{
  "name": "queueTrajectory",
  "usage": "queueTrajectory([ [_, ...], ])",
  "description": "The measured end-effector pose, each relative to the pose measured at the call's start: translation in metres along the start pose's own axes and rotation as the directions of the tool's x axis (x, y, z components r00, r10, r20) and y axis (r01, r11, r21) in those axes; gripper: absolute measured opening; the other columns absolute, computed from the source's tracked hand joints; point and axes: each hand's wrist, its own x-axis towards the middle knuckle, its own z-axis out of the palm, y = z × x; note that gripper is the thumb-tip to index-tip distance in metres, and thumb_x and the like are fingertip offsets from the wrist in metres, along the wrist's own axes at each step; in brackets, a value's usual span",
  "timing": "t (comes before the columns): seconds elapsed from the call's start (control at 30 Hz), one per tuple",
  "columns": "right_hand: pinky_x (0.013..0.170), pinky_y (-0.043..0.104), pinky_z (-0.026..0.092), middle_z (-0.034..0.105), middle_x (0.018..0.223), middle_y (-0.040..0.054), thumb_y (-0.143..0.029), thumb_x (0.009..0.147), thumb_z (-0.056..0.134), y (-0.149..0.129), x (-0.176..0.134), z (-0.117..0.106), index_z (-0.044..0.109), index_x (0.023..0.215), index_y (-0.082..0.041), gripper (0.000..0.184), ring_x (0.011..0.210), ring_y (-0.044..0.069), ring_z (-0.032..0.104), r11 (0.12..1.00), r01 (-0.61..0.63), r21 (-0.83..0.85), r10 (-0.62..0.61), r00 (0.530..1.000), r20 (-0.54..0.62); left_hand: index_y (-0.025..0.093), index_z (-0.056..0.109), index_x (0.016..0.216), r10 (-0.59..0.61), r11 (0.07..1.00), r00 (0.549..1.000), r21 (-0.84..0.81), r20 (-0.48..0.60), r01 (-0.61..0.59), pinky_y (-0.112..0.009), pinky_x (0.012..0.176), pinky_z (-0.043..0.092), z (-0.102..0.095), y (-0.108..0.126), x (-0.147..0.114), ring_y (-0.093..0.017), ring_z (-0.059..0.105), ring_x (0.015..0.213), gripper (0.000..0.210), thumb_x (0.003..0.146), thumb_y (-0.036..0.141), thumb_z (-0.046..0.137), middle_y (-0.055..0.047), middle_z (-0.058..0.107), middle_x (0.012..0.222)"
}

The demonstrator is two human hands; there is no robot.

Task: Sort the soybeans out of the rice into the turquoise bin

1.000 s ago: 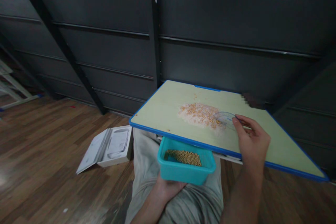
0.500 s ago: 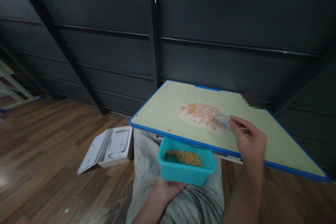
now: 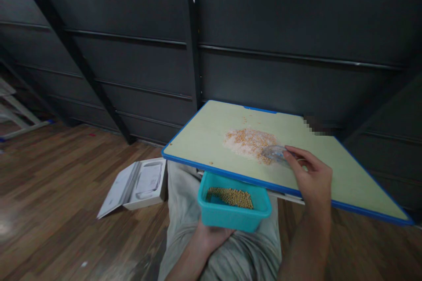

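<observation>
My right hand [image 3: 312, 173] pinches a clear, rounded plastic piece, like a scoop or lid [image 3: 274, 153]. Its far edge dips into the right side of a pile of white rice-like grains mixed with yellow beans [image 3: 249, 140]. The pile lies on a pale-yellow tabletop with a blue rim [image 3: 316, 153]. Beneath the near edge of this top, my left hand [image 3: 212, 235] supports a teal plastic container [image 3: 227, 218] from below, its fingers mostly hidden. Yellowish beans [image 3: 235, 197] cover part of the container's bottom.
An opened white box [image 3: 147, 204] sits on the wooden floor [image 3: 66, 193] to the left of my legs. A dark panelled wall [image 3: 148, 66] rises behind the table. At far left stands a white metal frame [image 3: 24, 114]. A few stray beans [image 3: 244, 119] lie beyond the pile.
My right hand has shifted slightly left, pushing the clear plastic piece further into the pile's right side. The left hand and container have stayed put.
</observation>
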Motion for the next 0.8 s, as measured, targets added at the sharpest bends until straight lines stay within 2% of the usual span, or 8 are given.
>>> queueTrajectory([
  [0.1,0.079,0.044,0.06,0.095,0.106,0.0121,-0.049,0.091,0.095,-0.001,-0.001,0.0,0.099,0.108,-0.023,0.031,0.08,0.027,0.074,1.0,0.01,-0.003,-0.01,1.0,0.015,0.026,0.085,0.144,0.0,1.0,1.0,0.009,-0.024,0.0,-0.063,0.149,0.045,0.001,0.001,-0.001,-0.043,0.062,0.173,0.049,0.098,0.04,0.096,-0.011,0.089,0.157],
  [0.23,0.079,0.044,0.061,0.095,0.104,0.0111,-0.048,0.094,0.093,-0.005,-0.002,0.0,0.099,0.104,-0.025,0.026,0.083,0.029,0.076,0.999,0.044,-0.017,-0.043,0.998,0.045,0.027,0.089,0.133,-0.012,1.0,1.0,0.007,-0.019,0.012,-0.061,0.15,0.044,-0.002,0.0,0.0,-0.043,0.061,0.174,0.038,0.098,0.04,0.096,-0.011,0.092,0.15],
  [0.4,0.08,0.044,0.062,0.095,0.102,0.0103,-0.046,0.094,0.092,-0.01,-0.003,-0.001,0.099,0.102,-0.026,0.022,0.083,0.029,0.078,0.997,0.074,-0.009,-0.073,0.993,0.094,0.026,0.089,0.13,0.004,1.0,1.0,0.005,0.001,-0.004,-0.063,0.148,0.046,-0.001,-0.001,0.001,-0.045,0.064,0.171,0.044,0.091,0.04,0.101,-0.014,0.091,0.152],
  [0.6,0.08,0.045,0.063,0.095,0.102,0.0095,-0.044,0.096,0.091,-0.011,-0.004,-0.001,0.099,0.102,-0.027,0.02,0.083,0.029,0.078,0.996,0.087,-0.001,-0.086,0.986,0.141,0.029,0.089,0.137,-0.001,1.0,0.999,0.028,-0.036,0.002,-0.063,0.148,0.046,0.006,0.001,-0.002,-0.045,0.064,0.171,0.043,0.097,0.042,0.096,-0.011,0.09,0.156],
  [0.8,0.079,0.044,0.064,0.094,0.098,0.0085,-0.047,0.094,0.093,-0.011,-0.005,-0.002,0.097,0.1,-0.026,0.021,0.078,0.027,0.075,0.998,0.065,-0.024,-0.06,0.984,0.171,0.026,0.085,0.146,0.004,1.0,1.0,-0.003,-0.003,-0.004,-0.066,0.148,0.045,0.003,0.001,0.001,-0.044,0.059,0.176,0.055,0.095,0.041,0.099,-0.014,0.086,0.162],
])
